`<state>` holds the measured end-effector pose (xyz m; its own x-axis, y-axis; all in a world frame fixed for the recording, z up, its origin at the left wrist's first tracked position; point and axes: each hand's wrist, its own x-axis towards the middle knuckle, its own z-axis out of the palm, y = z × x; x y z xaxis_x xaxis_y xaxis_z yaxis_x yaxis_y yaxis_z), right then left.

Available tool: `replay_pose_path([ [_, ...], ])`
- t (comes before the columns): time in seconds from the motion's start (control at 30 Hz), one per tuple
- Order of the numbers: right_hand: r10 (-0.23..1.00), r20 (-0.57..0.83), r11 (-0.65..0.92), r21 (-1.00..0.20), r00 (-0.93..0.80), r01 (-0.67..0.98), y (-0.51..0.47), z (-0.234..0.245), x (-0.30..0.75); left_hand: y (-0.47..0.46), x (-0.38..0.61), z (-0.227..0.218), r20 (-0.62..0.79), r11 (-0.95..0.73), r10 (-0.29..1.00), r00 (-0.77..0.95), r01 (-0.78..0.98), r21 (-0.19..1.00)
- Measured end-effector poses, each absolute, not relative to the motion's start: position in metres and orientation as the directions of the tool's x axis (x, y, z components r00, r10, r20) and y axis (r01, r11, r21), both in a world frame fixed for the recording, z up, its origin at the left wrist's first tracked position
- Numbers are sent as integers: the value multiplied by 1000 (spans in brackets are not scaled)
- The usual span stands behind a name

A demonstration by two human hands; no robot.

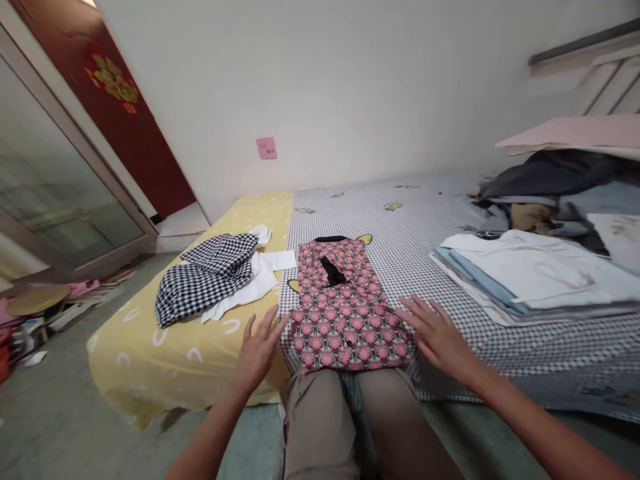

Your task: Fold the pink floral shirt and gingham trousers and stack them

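Note:
A pink flower-print garment with a black collar and tie lies folded flat on the checked bed sheet, just in front of my knees. My left hand hovers at its left edge, fingers spread and empty. On the other side my right hand rests with flat, stretched fingers at the garment's right edge, holding nothing. A black-and-white checked garment lies rumpled over a white one on the yellow sheet to the left.
A stack of folded white and light blue clothes sits on the bed at right, with a heap of dark and grey clothes behind it. Books and clutter lie on the floor at left, by a glass door.

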<state>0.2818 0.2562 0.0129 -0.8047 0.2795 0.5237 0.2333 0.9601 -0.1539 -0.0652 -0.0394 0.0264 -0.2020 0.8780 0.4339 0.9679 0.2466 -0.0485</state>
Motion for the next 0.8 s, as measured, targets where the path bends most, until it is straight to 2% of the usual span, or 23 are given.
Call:
replay_pose_path([
  [0.07, 166, 458, 981, 17, -873, 195, 252, -4, 298, -51, -60, 17, 428, 129, 904, 3, 951, -281],
  [0.13, 111, 423, 978, 113, -899, 174, 249, -17, 298, -49, -56, 8, 403, 70, 909, 105, 915, -397],
  [0.23, 34, 383, 978, 178, -923, 110, 250, -23, 277, -32, -56, -1, 410, 79, 905, 111, 905, -419],
  [0.3, -20, 320, 989, 146, -947, 29, 252, -21, 261, -24, -59, -6, 394, 56, 912, 117, 914, -402],
  [0.37, -21, 251, 1000, 17, -968, -18, 255, -15, 249, -20, -62, -9, 366, 30, 924, 108, 935, -353],
  [0.47, 133, 194, 934, -353, -972, 58, 261, -5, 239, -16, -60, -11, 323, 60, 946, -1, 983, -173],
  [0.53, 307, 155, 739, -660, -939, 133, 267, 1, 233, -9, -56, -8, 282, 152, 949, -141, 988, -16],
  [0.6, 455, 83, 500, -848, -886, 177, 274, 7, 226, 1, -52, -1, 237, 263, 929, -283, 958, 113],
  [0.67, 524, 31, 368, -910, -851, 193, 279, 13, 218, 11, -49, 7, 205, 332, 909, -363, 927, 173],
  [0.8, 542, -8, 227, -961, -841, 156, 279, 20, 205, 24, -43, 20, 166, 332, 918, -359, 927, 173],
])
